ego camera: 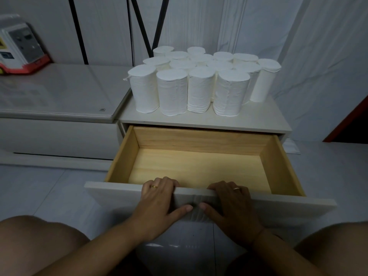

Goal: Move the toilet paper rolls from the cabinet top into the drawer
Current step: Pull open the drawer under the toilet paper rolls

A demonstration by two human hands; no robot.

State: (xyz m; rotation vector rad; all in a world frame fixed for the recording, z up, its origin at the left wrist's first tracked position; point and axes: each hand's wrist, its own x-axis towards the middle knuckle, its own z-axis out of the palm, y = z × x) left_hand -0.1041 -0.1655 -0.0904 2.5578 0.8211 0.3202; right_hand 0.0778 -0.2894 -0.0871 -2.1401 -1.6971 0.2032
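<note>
Several white toilet paper rolls (201, 80) stand upright in rows on the small white cabinet top (264, 120). Below them the drawer (123, 156) is pulled out, and its pale wooden inside holds nothing. My left hand (159, 198) and my right hand (231, 202) both grip the top edge of the white drawer front (288, 204), fingers curled over into the drawer and thumbs pressed on the outer face. The two hands sit side by side near the middle of the front.
A lower white unit with a glossy top (59, 92) adjoins the cabinet on the left; a red and white toy vehicle (22, 46) stands at its far left. White curtains hang behind. My bare knees frame the bottom corners. The floor is pale tile.
</note>
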